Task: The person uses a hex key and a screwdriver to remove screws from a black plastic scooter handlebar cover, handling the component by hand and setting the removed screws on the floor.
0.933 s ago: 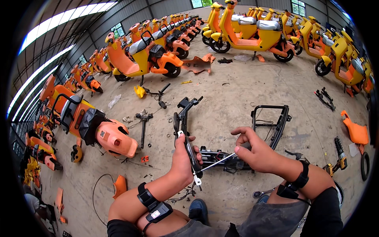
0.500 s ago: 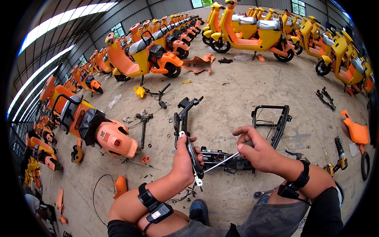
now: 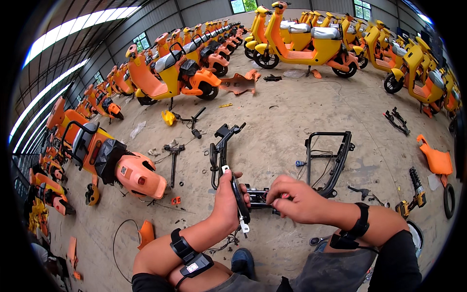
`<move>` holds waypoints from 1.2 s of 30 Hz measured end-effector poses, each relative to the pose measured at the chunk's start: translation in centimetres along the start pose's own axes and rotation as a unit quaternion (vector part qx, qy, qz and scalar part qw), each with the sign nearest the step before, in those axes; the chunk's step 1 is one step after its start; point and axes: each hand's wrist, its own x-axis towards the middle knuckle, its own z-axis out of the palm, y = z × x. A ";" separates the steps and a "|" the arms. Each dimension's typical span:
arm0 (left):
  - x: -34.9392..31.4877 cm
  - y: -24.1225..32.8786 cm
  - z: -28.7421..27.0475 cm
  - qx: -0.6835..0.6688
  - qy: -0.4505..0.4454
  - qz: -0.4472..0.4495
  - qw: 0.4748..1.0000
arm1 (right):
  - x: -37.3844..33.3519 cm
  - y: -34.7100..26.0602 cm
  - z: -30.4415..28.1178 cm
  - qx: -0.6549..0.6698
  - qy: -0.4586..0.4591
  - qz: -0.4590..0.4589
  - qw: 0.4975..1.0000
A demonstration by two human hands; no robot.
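My left hand (image 3: 226,199) is closed around a long, narrow black part (image 3: 240,200) with white tabs at both ends, held tilted above the floor. Just to its right is my right hand (image 3: 299,200), its fingers curled round a screwdriver whose small red end (image 3: 285,195) shows between them; the shaft is out of sight. Below and beyond both hands lies a black scooter frame (image 3: 346,158), its middle section partly covered by my right hand.
An orange and yellow scooter (image 3: 138,173) stands close on the left, with rows of others behind. On the concrete floor lie a black fork stem (image 3: 174,163), a cordless drill (image 3: 417,197), an orange panel (image 3: 435,155), a ratchet (image 3: 318,240) and a black tyre (image 3: 449,202).
My right hand has moved a little down and left, closing more tightly; the metal shaft that reached the black part is no longer visible. My left hand keeps its hold.
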 end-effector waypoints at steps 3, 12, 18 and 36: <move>0.0 -0.3 0.3 0.014 -0.011 0.009 1.000 | -0.3 0.8 2.1 -0.083 -0.051 -0.080 0.992; -1.0 -0.3 0.6 0.121 -0.045 0.108 0.986 | -0.2 1.5 4.5 0.025 -0.172 0.133 0.976; -1.1 -0.4 0.6 0.148 -0.066 0.122 0.979 | 0.2 1.5 4.4 0.086 -0.179 0.232 0.952; -1.1 -0.5 -0.1 0.165 -0.127 0.151 0.966 | -0.1 2.8 4.2 0.270 -0.192 0.311 0.891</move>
